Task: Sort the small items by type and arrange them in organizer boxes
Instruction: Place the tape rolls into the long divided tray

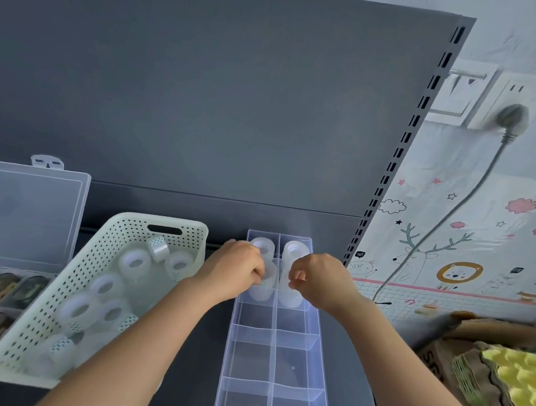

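Head view looks down on a dark shelf where a long clear organizer box runs from near to far, split into two columns of compartments. Its far row holds two clear tape rolls, one per compartment. Both hands work at the second row. The left hand has its fingers curled round the left roll standing in the left compartment. The right hand hovers over the right roll in the neighbouring compartment, fingers curled tight against its top; I cannot tell whether it truly grips it. Just left of the box sits a white perforated basket, tilted, with more loose rolls inside. An egg carton lies at the near right.
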The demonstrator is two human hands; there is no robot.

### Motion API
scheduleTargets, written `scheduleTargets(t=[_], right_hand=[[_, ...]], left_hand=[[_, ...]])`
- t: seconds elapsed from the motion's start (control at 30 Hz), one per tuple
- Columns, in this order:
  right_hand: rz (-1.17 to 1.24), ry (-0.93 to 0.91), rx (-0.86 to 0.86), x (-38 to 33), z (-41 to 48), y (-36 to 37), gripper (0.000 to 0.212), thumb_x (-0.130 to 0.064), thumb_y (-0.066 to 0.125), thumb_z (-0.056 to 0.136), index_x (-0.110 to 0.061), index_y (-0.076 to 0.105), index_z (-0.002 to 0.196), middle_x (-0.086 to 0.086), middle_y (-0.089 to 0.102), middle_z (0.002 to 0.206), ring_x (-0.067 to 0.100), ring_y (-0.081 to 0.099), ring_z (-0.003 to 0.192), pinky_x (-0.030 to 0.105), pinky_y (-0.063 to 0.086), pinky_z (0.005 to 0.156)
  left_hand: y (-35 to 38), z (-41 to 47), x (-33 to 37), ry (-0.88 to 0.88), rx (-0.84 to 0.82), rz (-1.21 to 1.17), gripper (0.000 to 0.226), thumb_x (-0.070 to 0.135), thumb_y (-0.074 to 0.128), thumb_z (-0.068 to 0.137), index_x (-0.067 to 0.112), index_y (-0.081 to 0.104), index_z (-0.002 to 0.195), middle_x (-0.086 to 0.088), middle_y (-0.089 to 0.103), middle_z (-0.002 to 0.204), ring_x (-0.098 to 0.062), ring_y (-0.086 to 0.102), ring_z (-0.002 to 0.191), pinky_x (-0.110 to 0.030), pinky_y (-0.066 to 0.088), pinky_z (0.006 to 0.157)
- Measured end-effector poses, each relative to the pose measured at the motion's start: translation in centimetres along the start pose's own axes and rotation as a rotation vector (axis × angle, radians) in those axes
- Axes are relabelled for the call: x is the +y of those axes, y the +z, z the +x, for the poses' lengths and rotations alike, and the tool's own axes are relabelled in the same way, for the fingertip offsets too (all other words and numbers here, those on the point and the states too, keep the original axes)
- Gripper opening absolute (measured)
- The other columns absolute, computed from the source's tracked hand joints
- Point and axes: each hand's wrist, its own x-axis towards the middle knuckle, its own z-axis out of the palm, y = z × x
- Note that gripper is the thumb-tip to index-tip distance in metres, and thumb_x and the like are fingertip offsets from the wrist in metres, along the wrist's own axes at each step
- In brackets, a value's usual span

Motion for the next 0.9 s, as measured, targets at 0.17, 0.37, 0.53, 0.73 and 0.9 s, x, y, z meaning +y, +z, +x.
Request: scheduleTargets(t=[0.17, 0.37, 0.53, 0.73, 0.9], right_hand=[[0.068, -0.085, 0.151, -2.2, -0.3, -0.8, 0.014, -0.029, 0.060, 0.087, -0.021, 0.071, 0.087, 0.001, 0.069, 0.090, 0.022, 0.062, 0.084, 0.032, 0.051, 0.071], [0.147, -0.324, 0.182, -8.8, 0.9, -0.2, 0.017, -0.026, 0.060, 0.086, -0.018, 0.074, 0.087, 0.003, 0.069, 0.092, 0.025, 0.059, 0.090, 0.038, 0.049, 0.076], [-0.068, -0.467, 0.040, -14.5, 3.2, 1.4, 0.033, -0.039, 0.056, 0.088, -0.023, 0.067, 0.115, 0.001, 0.065, 0.114, 0.024, 0.047, 0.113, 0.034, 0.038, 0.094], [-0.344, -0.396, -0.064, -17.9, 5.8, 3.9, 0.038, -0.046, 0.054, 0.089, -0.019, 0.063, 0.115, 0.003, 0.062, 0.115, 0.024, 0.046, 0.115, 0.036, 0.029, 0.099], [-0.446, -0.341, -0.074, -19.0, 6.6, 4.4, 0.023, -0.024, 0.055, 0.088, -0.013, 0.059, 0.108, 0.006, 0.064, 0.108, 0.025, 0.051, 0.109, 0.035, 0.030, 0.099]], left_hand=[[-1.8, -2.2, -0.5, 0.000, 0.175, -0.092, 0.013, 0.024, 0.064, 0.087, 0.021, 0.076, 0.090, 0.009, 0.065, 0.090, -0.014, 0.053, 0.090, -0.031, 0.044, 0.079], [-4.7, -7.8, -6.1, -0.289, 0.259, -0.011, 0.015, 0.019, 0.059, 0.089, 0.021, 0.073, 0.086, 0.006, 0.062, 0.087, -0.018, 0.055, 0.089, -0.036, 0.048, 0.078], [-4.5, -10.9, -10.2, -0.475, 0.122, 0.234, 0.021, 0.013, 0.045, 0.091, 0.016, 0.065, 0.085, 0.001, 0.060, 0.091, -0.024, 0.055, 0.092, -0.035, 0.044, 0.076], [-3.2, -11.0, -12.3, -0.501, -0.012, 0.309, 0.028, 0.018, 0.051, 0.090, 0.021, 0.067, 0.114, -0.003, 0.065, 0.111, -0.025, 0.055, 0.108, -0.034, 0.043, 0.090], [-3.2, -10.7, -12.9, -0.487, 0.029, 0.251, 0.021, 0.002, 0.052, 0.082, 0.015, 0.069, 0.085, -0.002, 0.050, 0.088, -0.025, 0.051, 0.099, -0.030, 0.040, 0.082]])
